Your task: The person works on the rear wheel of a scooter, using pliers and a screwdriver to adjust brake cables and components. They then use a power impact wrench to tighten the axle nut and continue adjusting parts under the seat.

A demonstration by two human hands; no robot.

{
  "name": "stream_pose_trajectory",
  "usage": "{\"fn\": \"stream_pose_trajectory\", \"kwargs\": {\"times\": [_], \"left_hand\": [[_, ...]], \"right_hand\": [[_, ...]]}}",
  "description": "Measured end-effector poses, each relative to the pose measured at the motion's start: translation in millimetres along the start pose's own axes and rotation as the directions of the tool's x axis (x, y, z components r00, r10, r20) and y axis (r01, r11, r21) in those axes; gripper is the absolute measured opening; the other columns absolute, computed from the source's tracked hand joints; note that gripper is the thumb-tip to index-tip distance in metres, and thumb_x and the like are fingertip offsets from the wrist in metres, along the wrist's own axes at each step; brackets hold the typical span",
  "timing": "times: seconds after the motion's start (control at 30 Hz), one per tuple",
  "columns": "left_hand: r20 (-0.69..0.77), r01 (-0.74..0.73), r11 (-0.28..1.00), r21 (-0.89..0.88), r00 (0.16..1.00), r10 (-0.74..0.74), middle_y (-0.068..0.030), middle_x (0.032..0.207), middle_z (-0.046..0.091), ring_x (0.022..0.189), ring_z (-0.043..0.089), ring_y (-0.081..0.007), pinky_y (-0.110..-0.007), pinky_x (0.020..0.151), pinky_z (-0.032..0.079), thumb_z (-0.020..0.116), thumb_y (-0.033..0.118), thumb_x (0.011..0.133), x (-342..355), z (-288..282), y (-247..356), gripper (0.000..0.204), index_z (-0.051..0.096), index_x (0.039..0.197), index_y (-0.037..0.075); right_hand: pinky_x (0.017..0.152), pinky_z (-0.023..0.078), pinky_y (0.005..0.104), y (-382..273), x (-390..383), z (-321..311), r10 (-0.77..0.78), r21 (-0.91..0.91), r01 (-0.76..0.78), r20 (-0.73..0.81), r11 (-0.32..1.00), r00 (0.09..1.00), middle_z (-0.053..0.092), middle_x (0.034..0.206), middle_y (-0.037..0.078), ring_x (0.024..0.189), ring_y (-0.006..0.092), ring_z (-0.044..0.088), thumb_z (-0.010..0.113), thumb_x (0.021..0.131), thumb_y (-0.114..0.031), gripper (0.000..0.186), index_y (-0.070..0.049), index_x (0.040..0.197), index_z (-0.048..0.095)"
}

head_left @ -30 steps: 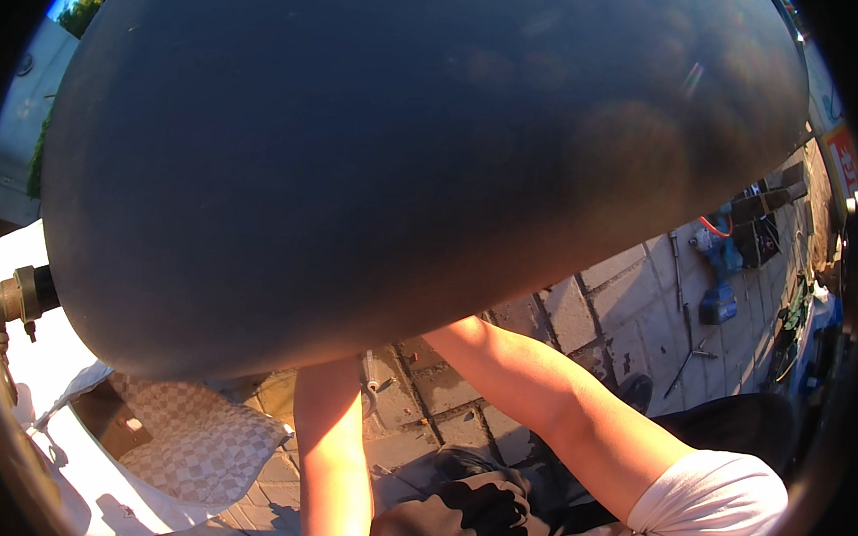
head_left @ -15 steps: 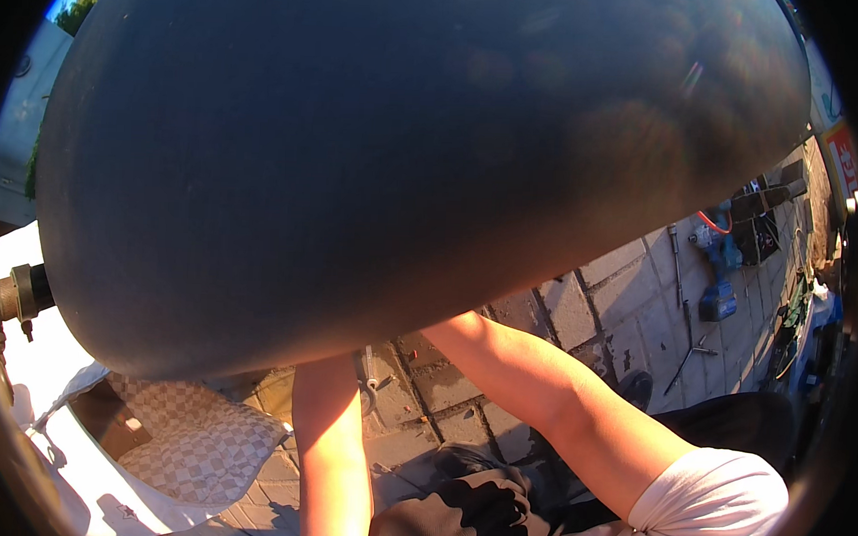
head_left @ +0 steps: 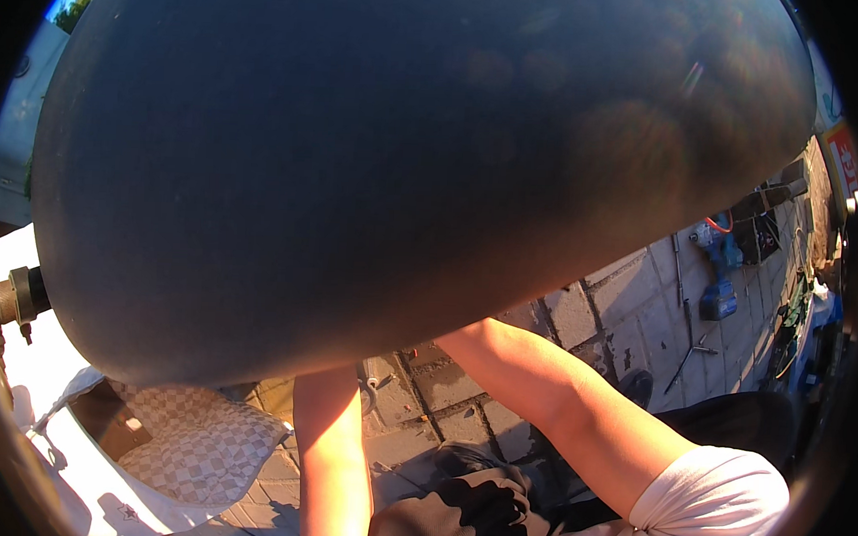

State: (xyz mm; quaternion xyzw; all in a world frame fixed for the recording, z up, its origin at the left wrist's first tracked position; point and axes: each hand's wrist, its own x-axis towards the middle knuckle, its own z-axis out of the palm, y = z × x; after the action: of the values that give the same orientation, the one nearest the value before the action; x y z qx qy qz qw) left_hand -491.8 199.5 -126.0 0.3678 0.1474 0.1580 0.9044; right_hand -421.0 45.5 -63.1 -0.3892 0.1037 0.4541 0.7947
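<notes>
A large, smooth, dark rounded thing (head_left: 337, 189) fills the upper part of the view, very close up; its kind cannot be made out. Both my hands are hidden behind its lower edge. My left forearm (head_left: 331, 454) rises straight up to that edge, and my right forearm (head_left: 548, 381) slants in from the lower right. What either hand holds or touches does not show. Just right of my left forearm, a metal tool with a ringed end (head_left: 372, 383) lies on the paving, partly covered.
On the paving (head_left: 578, 316) to the right lie a blue cordless power tool (head_left: 719, 299), a long metal bar (head_left: 678, 267) and a branched wrench (head_left: 692, 353). At left are a white panel (head_left: 48, 349), a checkered cloth (head_left: 201, 449) and a dark pipe-like fitting (head_left: 20, 296).
The dark thing's lower edge sits slightly lower, covering more of both forearms. My right forearm has shifted a little to the right near that edge.
</notes>
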Motion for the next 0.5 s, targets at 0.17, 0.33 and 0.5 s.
{"fn": "stream_pose_trajectory", "kwargs": {"times": [0.17, 0.33, 0.5], "left_hand": [[-0.008, -0.004, 1.000, 0.001, 1.000, 0.004, -0.0077, 0.122, 0.057, 0.110, 0.054, -0.0219, -0.037, 0.095, 0.046, 0.052, 0.023, 0.094, -1.1, 3.4, 0.9, 0.036, 0.051, 0.126, 0.007], [-0.015, -0.012, 1.000, -0.003, 1.000, 0.012, -0.0078, 0.122, 0.057, 0.110, 0.055, -0.0219, -0.037, 0.095, 0.046, 0.052, 0.023, 0.094, 0.2, 4.5, 2.5, 0.035, 0.051, 0.125, 0.006], [-0.021, -0.010, 1.000, -0.014, 1.000, 0.010, -0.0079, 0.122, 0.057, 0.110, 0.055, -0.0218, -0.037, 0.095, 0.046, 0.052, 0.022, 0.094, 1.6, 7.1, 2.9, 0.035, 0.051, 0.125, 0.006]], "right_hand": [[0.044, 0.036, 0.0226, 0.1, 1.1, -2.4, 0.089, -0.047, -0.088, 0.030, 0.995, 0.996, 0.056, 0.075, 0.000, 0.059, 0.0093, 0.051, 0.059, 0.089, -0.014, 0.008, -0.008, 0.095, 0.058], [0.044, 0.038, 0.0222, 3.7, 3.0, -5.5, 0.078, -0.049, -0.075, 0.050, 0.996, 0.996, 0.057, 0.077, 0.001, 0.060, 0.0095, 0.052, 0.057, 0.091, -0.017, 0.009, -0.008, 0.095, 0.058], [0.044, 0.040, 0.0217, 3.5, 0.5, -4.1, 0.095, -0.073, -0.092, 0.041, 0.993, 0.995, 0.058, 0.078, 0.000, 0.061, 0.0090, 0.055, 0.058, 0.090, -0.018, 0.010, -0.010, 0.096, 0.058]]}}
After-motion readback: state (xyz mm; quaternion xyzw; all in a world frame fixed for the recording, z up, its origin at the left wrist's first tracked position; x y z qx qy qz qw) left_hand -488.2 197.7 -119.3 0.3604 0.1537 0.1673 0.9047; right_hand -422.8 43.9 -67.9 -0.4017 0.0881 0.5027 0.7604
